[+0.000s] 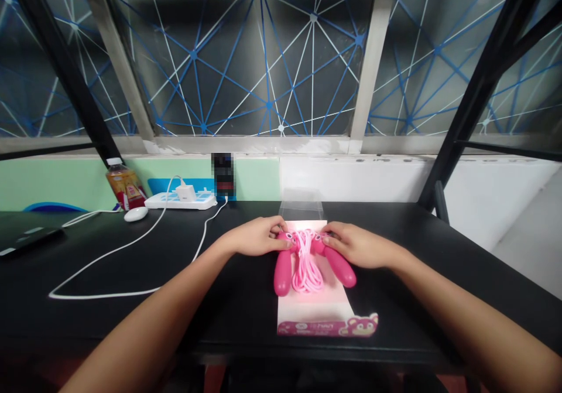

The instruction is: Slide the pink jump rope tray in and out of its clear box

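A pink jump rope (pixel 307 270) lies over an opened pink cardboard package (pixel 307 312), its cord gathered in a bundle between two dark pink handles. My left hand (pixel 259 236) pinches the top of the left handle, fingers curled round its bear-shaped end. On the other side, my right hand (pixel 353 243) grips the top of the right handle between thumb and fingers. Both handles splay outward toward the desk's front edge. Behind the card, a clear plastic cover (pixel 301 208) stands near the wall. A printed bear figure decorates the package's front flap.
On the black desk (pixel 237 317), a white cable loops left of my arms. Further back stand a power strip (pixel 181 202) with a charger, a pixelated dark device (pixel 223 173), a drink bottle (pixel 126 188) and a white mouse (pixel 136 214). Black frame posts rise at both sides.
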The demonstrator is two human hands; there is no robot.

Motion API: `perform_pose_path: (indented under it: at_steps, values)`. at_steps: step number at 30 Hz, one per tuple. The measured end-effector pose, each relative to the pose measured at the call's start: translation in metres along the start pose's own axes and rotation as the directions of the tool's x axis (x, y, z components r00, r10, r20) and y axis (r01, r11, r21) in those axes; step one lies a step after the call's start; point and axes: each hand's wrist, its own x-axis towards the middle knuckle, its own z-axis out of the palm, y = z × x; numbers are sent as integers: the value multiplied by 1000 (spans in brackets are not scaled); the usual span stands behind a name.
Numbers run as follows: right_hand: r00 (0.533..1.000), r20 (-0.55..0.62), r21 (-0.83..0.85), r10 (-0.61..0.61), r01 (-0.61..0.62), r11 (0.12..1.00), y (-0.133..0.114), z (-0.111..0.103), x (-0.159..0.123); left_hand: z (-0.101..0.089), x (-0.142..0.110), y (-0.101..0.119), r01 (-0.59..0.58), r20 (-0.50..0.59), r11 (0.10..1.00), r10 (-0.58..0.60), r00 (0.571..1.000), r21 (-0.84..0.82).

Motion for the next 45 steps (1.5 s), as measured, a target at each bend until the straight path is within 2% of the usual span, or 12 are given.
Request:
perform_pose_path:
  at_steps: [5, 10, 15, 19, 21, 24, 26, 28, 30, 35, 41, 45]
  values:
    - [993, -116, -206, -21, -3, 979, -9, 12, -1, 3, 0, 6, -3, -59, 998, 7, 998, 69]
    - [974, -199, -549, -107, -20, 836, -35, 19, -7, 11, 1, 8, 3, -136, 972, 30, 990, 233]
    - [938, 51, -568, -344, 311, 762, -57, 38, -16, 21, 2, 10, -42, -218, 926, 133, 967, 376]
    - [940, 61, -565, -336, 310, 765, -57, 44, -18, 20, 10, 9, -91, -240, 937, 179, 954, 337]
    - [935, 76, -574, -346, 325, 751, -55, 43, -17, 17, 16, 3, -56, -320, 941, 169, 932, 332]
    - [917, 94, -589, -387, 365, 721, -52, 42, -14, 12, 27, -13, 24, -468, 923, 172, 867, 385]
    - [907, 107, -602, -408, 386, 699, -52, 42, -13, 10, 32, -26, -2, -433, 921, 185, 882, 389]
    - [899, 125, -604, -419, 404, 687, -53, 41, -14, 8, 35, -37, -10, -351, 943, 133, 927, 331]
    - [892, 141, -566, -430, 429, 704, -54, 40, -16, 5, 35, -43, 21, -312, 965, 64, 948, 260]
    - [883, 157, -457, -442, 462, 760, -60, 34, -22, -3, 29, -40, 16, -391, 982, 60, 918, 189]
    - [913, 106, -430, -394, 400, 810, -59, 32, -19, -4, 23, -31, -25, -360, 992, 68, 930, 122]
    - [926, 97, -483, -366, 365, 796, -48, 36, -12, -2, 17, -26, -81, -321, 984, 129, 938, 158]
